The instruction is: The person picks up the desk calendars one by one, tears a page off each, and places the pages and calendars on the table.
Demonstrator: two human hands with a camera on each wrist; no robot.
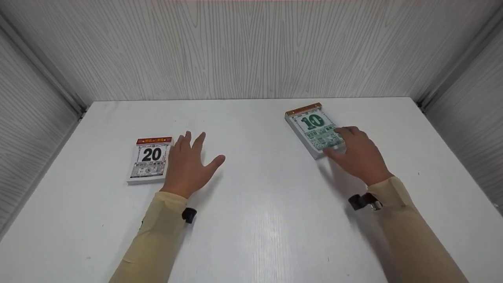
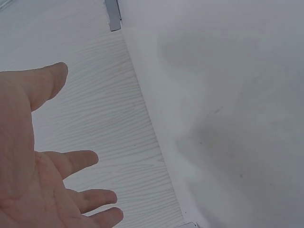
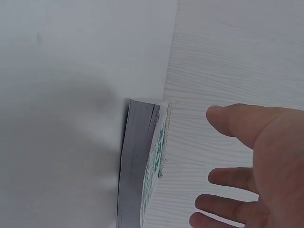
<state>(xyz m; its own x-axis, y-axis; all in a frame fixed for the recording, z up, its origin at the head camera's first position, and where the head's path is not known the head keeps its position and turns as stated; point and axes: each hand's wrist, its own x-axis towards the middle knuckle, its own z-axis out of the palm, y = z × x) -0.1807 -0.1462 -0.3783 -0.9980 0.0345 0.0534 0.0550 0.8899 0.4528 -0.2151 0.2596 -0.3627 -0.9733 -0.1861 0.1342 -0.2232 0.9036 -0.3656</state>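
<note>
A thick tear-off calendar [image 1: 314, 127] with a green 10 and an orange-brown top strip lies tilted on the table at the back right. Over its lower right corner is my right hand [image 1: 357, 153], fingers spread; the right wrist view shows a gap between the fingers and the pad's grey page edge [image 3: 135, 156]. A second tear-off calendar [image 1: 151, 161], with a black 20 and a red top strip, lies at the left. My left hand [image 1: 186, 165] hovers by its right edge with spread fingers and holds nothing, hiding a little of that side.
The white table [image 1: 251, 220] meets a pale wood-grain back panel [image 1: 251, 51]. Similar panels stand on the left [image 1: 31, 98] and right [image 1: 467, 98]. A small black device [image 1: 189, 215] sits at my left wrist, another [image 1: 363, 201] at my right.
</note>
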